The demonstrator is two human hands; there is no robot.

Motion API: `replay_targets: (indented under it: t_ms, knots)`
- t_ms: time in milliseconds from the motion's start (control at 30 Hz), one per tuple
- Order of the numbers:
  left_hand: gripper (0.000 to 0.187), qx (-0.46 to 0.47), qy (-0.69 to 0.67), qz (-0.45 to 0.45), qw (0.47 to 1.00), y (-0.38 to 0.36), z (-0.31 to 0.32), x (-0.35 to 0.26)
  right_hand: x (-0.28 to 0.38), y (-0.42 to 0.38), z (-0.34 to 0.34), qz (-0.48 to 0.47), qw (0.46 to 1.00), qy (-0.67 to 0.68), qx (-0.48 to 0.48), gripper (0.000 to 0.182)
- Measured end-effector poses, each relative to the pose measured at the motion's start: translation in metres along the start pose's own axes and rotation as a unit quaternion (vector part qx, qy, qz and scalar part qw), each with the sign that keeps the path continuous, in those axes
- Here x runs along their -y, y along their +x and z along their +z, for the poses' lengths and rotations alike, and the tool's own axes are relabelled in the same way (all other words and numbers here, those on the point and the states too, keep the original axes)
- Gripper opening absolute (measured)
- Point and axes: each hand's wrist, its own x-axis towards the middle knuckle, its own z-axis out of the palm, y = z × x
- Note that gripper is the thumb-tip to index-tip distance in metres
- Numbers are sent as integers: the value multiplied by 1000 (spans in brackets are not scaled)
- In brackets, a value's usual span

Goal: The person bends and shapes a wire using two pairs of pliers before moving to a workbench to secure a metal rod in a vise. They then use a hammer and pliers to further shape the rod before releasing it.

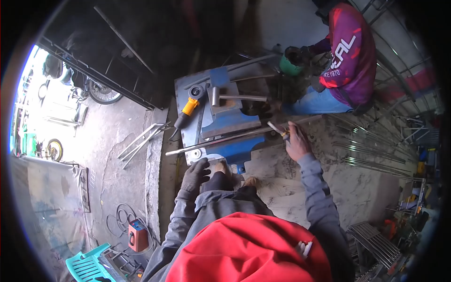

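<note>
Laid out on a grey metal-topped bench (pixel 190 136), viewed from above, with a yellow-and-dark angle grinder (pixel 190 106) toward the left side, a steel-headed hammer (pixel 243 97) to its right and a blue vise (pixel 242 150) mounted at the near edge. Seen lower, on worn concrete floor (pixel 110 141), with slim metal bars (pixel 136 140) left of the bench and a red box-shaped machine (pixel 137 236) by a coiled dark cable (pixel 121 218).

Before me, the blue, blocky metal vise (pixel 238 149) looks matt; the long, thin metal rod (pixel 197 146) across it, smooth; the silver, T-shaped metal hammer (pixel 238 97) beyond it, glossy.
</note>
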Motion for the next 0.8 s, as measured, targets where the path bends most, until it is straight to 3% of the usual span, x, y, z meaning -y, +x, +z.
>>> replay_targets:
  t_ms: [67, 200, 233, 300, 333, 533, 567, 600, 667, 700, 767, 800]
  knots:
    - [44, 71, -163, -32, 984, 32, -19, 27, -16, 28, 22, -113, 992, -57, 10, 49]
    - [39, 272, -336, 3, 902, 103, -53, 68, -27, 45, 45, -101, 978, -153, 103, 46]
    - [35, 199, -338, -13, 920, 108, -46, 64, -25, 46, 46, -97, 978, -157, 101, 46]
    - [35, 281, -392, 55, 875, 157, -63, 106, -24, 45, 46, -40, 974, -134, 180, 42]
    - [35, 306, -411, 75, 855, 163, -61, 110, -22, 43, 38, -70, 977, -126, 160, 38]
    - [28, 297, -331, 40, 895, 156, -56, 80, -46, 48, 47, -30, 981, 3, 193, 42]
    - [29, 136, -312, -18, 940, 140, -38, 56, -50, 49, 48, -33, 980, 3, 198, 42]
    - [19, 45, -235, 16, 971, 122, -17, 32, -50, 50, 48, 1, 971, 7, 240, 44]
    - [18, -79, -214, -23, 973, 122, -1, 11, -44, 52, 44, 36, 962, 18, 269, 47]
    - [22, -104, -178, -12, 979, 114, 7, 3, -47, 50, 44, 33, 961, 21, 275, 47]
    - [28, -167, -115, 20, 979, 113, 15, -2, -51, 41, 47, -97, 983, 46, 146, 46]
    - [36, -173, -93, 12, 980, 109, 18, -6, -51, 37, 48, -61, 983, 69, 156, 45]
